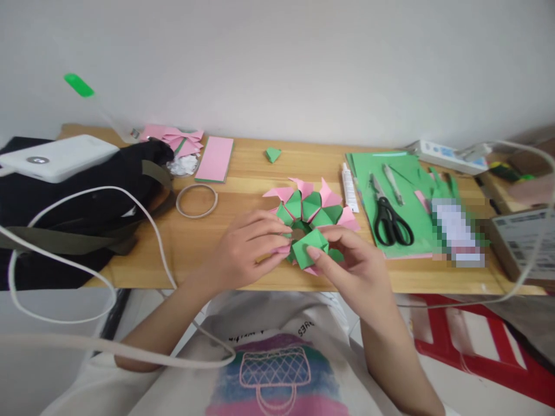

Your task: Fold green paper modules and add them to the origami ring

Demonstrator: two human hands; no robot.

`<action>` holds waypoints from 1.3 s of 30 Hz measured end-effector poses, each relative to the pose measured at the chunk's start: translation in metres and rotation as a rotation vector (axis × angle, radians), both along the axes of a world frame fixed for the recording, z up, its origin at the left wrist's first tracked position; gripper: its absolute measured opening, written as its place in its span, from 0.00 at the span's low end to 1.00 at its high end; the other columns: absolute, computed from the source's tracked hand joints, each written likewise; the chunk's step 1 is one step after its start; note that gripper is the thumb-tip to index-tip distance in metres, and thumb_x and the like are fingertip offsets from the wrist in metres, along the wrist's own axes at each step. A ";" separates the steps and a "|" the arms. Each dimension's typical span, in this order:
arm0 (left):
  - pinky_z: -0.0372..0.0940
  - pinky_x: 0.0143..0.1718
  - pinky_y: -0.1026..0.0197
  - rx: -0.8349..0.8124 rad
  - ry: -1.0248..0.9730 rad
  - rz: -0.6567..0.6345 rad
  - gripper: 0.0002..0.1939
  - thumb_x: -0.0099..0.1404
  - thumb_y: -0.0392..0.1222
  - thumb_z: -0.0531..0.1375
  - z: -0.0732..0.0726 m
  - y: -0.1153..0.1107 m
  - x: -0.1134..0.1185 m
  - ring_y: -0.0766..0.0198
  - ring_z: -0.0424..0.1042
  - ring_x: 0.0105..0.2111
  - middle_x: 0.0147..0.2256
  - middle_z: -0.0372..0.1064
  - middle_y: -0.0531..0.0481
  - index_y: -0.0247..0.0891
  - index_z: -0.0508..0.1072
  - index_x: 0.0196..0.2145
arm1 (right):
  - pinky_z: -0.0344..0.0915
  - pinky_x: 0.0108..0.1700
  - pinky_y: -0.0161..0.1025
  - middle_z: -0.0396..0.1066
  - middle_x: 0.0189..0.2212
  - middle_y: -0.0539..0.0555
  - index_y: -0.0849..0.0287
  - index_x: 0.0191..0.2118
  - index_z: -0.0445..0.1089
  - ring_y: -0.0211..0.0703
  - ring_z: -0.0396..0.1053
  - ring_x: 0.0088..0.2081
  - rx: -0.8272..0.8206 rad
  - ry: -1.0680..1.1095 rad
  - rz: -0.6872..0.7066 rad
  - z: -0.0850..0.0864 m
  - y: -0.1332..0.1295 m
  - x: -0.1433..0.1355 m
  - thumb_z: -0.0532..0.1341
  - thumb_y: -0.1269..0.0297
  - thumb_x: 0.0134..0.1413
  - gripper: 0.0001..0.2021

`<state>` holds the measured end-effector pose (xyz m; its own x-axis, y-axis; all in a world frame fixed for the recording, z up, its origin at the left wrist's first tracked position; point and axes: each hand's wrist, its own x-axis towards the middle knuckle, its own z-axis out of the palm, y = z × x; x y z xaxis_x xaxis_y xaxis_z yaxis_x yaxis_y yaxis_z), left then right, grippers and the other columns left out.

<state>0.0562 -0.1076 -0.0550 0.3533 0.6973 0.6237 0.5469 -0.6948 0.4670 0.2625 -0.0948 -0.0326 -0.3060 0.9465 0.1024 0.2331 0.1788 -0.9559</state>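
Note:
Just in front of me on the table is a ring of folded paper [312,203], green on the inside with pink points around its outer edge. My left hand [256,245] has its curled fingers at the ring's left side and appears to hold it there. Between the thumb and fingers of my right hand [358,263] is a green folded paper piece [307,248], pinched over the near part of the ring. That piece and my fingers hide part of the ring's near side. Whether the piece is joined to the ring I cannot tell.
Right of the ring lie a white glue tube [349,188] and black-handled scissors [390,222] on green paper sheets [368,173]. A small green folded piece [273,154], pink paper [215,159] and a tape roll [196,201] lie behind and left. A white cable [150,216] loops at left.

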 end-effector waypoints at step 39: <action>0.70 0.44 0.51 0.156 0.124 0.228 0.09 0.62 0.33 0.64 -0.008 -0.009 0.000 0.56 0.72 0.45 0.42 0.76 0.44 0.36 0.72 0.41 | 0.72 0.42 0.38 0.77 0.37 0.55 0.59 0.44 0.71 0.42 0.74 0.39 0.585 -0.345 0.168 0.007 -0.001 0.010 0.67 0.67 0.54 0.12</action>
